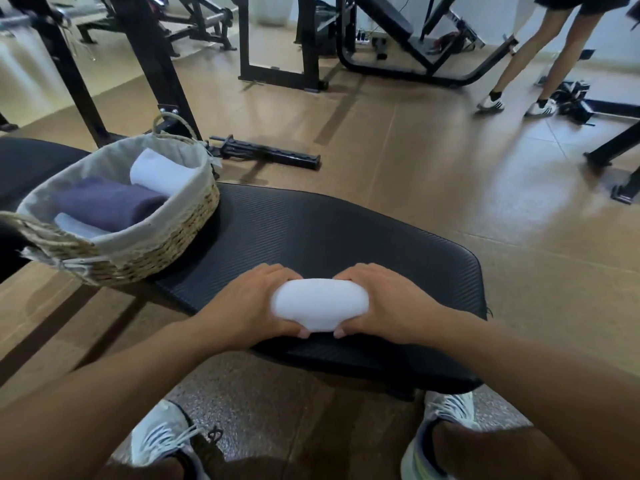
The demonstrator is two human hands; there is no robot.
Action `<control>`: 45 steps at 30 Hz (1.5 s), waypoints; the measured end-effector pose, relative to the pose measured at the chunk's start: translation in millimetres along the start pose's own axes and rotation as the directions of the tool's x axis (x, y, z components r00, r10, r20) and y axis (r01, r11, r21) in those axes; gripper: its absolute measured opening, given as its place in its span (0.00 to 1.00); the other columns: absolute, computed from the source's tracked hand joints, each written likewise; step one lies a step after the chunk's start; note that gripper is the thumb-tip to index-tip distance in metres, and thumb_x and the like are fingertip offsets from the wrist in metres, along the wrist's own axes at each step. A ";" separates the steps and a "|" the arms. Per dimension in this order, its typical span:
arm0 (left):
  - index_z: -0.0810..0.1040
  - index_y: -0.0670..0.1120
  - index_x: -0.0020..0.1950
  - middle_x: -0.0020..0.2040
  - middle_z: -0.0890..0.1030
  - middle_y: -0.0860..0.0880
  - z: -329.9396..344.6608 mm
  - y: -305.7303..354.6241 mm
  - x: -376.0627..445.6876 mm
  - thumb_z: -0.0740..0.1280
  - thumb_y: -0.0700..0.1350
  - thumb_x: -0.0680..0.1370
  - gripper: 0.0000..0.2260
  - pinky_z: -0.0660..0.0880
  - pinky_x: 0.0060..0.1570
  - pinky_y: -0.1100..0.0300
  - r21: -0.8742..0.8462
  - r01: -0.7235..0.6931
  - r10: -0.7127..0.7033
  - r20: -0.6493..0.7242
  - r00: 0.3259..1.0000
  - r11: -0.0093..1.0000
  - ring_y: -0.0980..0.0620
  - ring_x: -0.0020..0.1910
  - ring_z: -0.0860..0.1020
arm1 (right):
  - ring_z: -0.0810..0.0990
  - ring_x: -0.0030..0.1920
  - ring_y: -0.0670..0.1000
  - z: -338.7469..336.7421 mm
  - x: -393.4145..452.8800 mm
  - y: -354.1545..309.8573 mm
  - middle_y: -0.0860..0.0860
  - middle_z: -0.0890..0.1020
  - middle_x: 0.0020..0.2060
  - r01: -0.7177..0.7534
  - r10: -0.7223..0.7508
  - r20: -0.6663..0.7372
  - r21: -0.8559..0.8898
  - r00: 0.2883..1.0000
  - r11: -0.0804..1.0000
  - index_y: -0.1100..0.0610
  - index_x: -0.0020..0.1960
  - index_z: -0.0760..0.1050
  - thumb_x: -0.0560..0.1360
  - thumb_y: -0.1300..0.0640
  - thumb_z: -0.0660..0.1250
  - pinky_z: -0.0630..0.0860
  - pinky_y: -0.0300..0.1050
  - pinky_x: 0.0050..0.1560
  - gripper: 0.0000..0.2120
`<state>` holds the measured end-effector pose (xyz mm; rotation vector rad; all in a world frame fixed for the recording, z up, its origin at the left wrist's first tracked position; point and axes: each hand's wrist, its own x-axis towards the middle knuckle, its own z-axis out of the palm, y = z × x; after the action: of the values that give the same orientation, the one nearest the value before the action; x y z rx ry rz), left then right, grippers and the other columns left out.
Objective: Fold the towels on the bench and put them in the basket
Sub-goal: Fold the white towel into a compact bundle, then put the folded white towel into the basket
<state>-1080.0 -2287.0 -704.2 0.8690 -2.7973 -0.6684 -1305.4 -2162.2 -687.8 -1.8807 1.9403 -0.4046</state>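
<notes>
- One rolled white towel (320, 304) sits low in the middle of the frame, lying on the near end of the black padded tabletop (346, 237), already worked into a compact bundle.
- Both hands hold it: the left hand (252, 301) wraps the bundle's left end and the right hand (391, 303) wraps its right end, fingers curled over the top and thumbs tucked under the near edge.
- Three towels already lie in the woven basket (145, 258) at the middle left of the frame: a white roll (159, 173) at the back, a dark purple roll (110, 202) in the middle, and a pale towel (74, 223) partly hidden at the front.
- That basket stands on the same tabletop, well apart from the held bundle, up and to the left of it.
- Judging from how things lie, the task looks nearly done: no other loose towel shows on the tabletop, so what seems left is to lift this bundle and set it in the basket.
- Further out, the person's two sneakers (162, 441) stand on the floor at the bottom of the frame, gym machine frames (277, 39) fill the top, and another person's legs (519, 53) show at the upper right.
</notes>
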 end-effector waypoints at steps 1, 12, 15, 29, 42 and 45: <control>0.74 0.63 0.58 0.53 0.77 0.63 -1.2 1.5 0.4 0.76 0.69 0.60 0.30 0.74 0.53 0.56 -0.011 0.023 -0.023 0.004 1.000 1.000 0.60 0.53 0.74 | 0.76 0.55 0.41 0.4 1.3 0.1 0.38 0.79 0.56 -0.018 0.018 0.007 0.025 1.000 1.000 0.40 0.63 0.74 0.65 0.36 0.78 0.74 0.42 0.55 0.30; 0.76 0.57 0.45 0.41 0.80 0.59 -3.9 18.0 1.3 0.75 0.69 0.64 0.21 0.68 0.39 0.56 0.049 0.158 -0.152 -0.111 0.982 0.986 0.57 0.42 0.75 | 0.80 0.50 0.42 -6.8 11.2 4.1 0.42 0.82 0.49 -0.153 0.138 0.075 0.256 0.988 0.955 0.45 0.55 0.77 0.67 0.47 0.81 0.79 0.43 0.49 0.20; 0.75 0.58 0.43 0.39 0.80 0.60 -1.8 12.1 -2.5 0.75 0.71 0.62 0.21 0.70 0.37 0.57 -0.025 0.183 -0.185 -0.115 0.976 0.983 0.58 0.41 0.77 | 0.79 0.54 0.43 -10.1 7.9 8.5 0.41 0.80 0.54 -0.171 0.143 0.120 0.270 0.982 0.948 0.42 0.57 0.75 0.64 0.47 0.82 0.80 0.46 0.54 0.26; 0.78 0.58 0.60 0.51 0.82 0.62 -18.3 57.3 -14.4 0.72 0.63 0.70 0.21 0.75 0.43 0.71 -0.599 0.055 -0.190 -0.164 0.968 0.799 0.64 0.49 0.81 | 0.86 0.54 0.49 -23.9 -5.8 -38.0 0.49 0.87 0.53 -0.011 0.121 -0.070 0.823 0.990 0.569 0.52 0.69 0.70 0.73 0.63 0.75 0.83 0.44 0.52 0.27; 0.81 0.48 0.47 0.41 0.83 0.52 -18.7 34.4 -2.5 0.65 0.58 0.80 0.15 0.70 0.34 0.71 -0.640 0.225 -0.489 -0.271 0.829 0.735 0.62 0.36 0.77 | 0.82 0.56 0.44 14.7 3.9 -47.7 0.40 0.80 0.58 -0.057 0.091 -0.014 0.684 0.996 0.727 0.40 0.70 0.68 0.80 0.41 0.65 0.83 0.49 0.55 0.19; 0.81 0.47 0.49 0.42 0.83 0.52 -24.4 29.6 -3.2 0.65 0.58 0.80 0.16 0.72 0.35 0.71 -0.718 0.226 -0.562 -0.269 0.782 0.658 0.59 0.38 0.78 | 0.81 0.55 0.41 16.2 12.7 -55.5 0.37 0.80 0.56 -0.010 0.063 -0.054 0.674 0.997 0.739 0.35 0.68 0.67 0.80 0.43 0.65 0.83 0.45 0.53 0.17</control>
<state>-1086.1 -2272.5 -669.1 1.2824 -1.7133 -1.2076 -1249.0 -2176.4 -676.7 -1.3494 1.5516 -1.0241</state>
